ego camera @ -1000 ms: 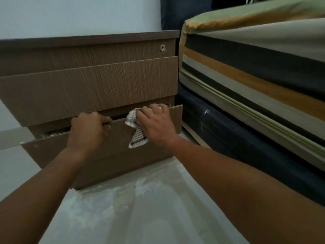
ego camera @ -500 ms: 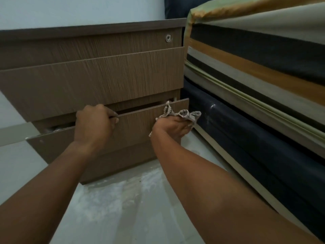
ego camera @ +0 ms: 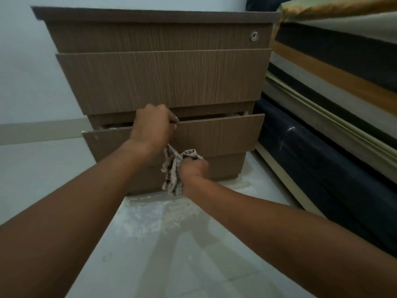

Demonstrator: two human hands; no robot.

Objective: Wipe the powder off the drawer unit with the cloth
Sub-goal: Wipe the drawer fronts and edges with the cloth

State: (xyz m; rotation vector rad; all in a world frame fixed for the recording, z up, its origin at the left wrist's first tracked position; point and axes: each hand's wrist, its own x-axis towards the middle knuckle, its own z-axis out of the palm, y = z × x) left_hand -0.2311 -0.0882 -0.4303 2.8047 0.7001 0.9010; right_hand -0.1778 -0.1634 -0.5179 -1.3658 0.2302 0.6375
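Observation:
A brown wood-grain drawer unit (ego camera: 163,80) stands against the pale wall. Its lowest drawer (ego camera: 221,134) is pulled out a little. My left hand (ego camera: 152,125) grips the top edge of that drawer front. My right hand (ego camera: 193,168) is fisted around a bunched checked cloth (ego camera: 171,168), low against the plinth under the drawer front. Part of the cloth hangs down to the left of the fist. White powder (ego camera: 150,216) lies smeared on the floor in front of the unit.
A striped mattress (ego camera: 335,67) on a dark bed base (ego camera: 322,168) runs along the right, close beside the unit. A round lock (ego camera: 254,36) sits in the top drawer's right corner. Pale tiled floor (ego camera: 182,265) spreads below my arms.
My right hand with the cloth has moved from the drawer's upper right edge down and left to the plinth below the drawer front. My left hand has kept its grip; the view has shifted.

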